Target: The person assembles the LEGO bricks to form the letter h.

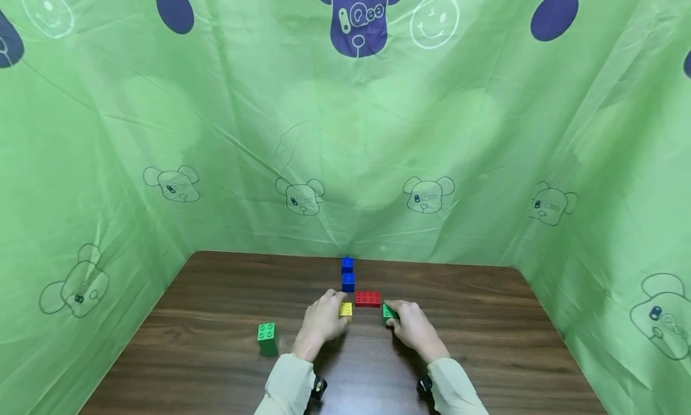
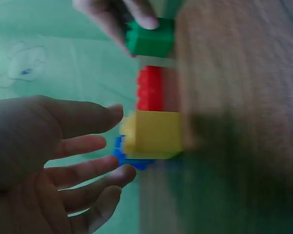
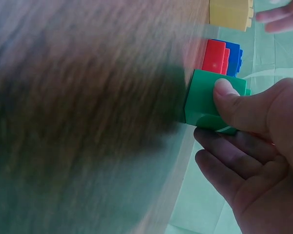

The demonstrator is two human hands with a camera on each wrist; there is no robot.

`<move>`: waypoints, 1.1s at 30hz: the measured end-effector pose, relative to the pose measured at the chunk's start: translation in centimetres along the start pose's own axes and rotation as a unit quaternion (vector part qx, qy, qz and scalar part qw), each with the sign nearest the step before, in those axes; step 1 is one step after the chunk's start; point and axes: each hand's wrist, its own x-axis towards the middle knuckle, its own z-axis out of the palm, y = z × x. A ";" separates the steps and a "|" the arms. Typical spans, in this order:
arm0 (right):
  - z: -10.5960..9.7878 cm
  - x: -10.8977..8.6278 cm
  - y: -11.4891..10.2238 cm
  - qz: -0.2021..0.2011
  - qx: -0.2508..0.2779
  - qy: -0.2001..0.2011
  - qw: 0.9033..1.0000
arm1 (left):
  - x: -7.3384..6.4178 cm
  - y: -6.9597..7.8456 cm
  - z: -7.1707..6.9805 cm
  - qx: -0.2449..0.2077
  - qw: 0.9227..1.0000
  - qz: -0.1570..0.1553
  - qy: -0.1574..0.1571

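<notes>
My left hand is beside a yellow toy brick. In the left wrist view its fingers are spread around the studded side of that yellow brick, thumb and fingers apart, not visibly gripping it. My right hand pinches a green brick; the right wrist view has the thumb on one face of this green brick and fingers at the opposite side. Between and slightly beyond both hands lies a longer red brick. Two blue blocks stand behind it, a nearer blue brick and a farther blue brick.
Another green brick, a tall one, stands on the brown wooden table, left of my left hand. A green patterned cloth rises behind the table and along both sides. The farther blue brick is near the table's back edge.
</notes>
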 end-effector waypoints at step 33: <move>0.2 0.0 0.1 0.013 0.001 0.007 1.000 | -3.1 2.5 0.2 0.016 0.994 0.106 0.001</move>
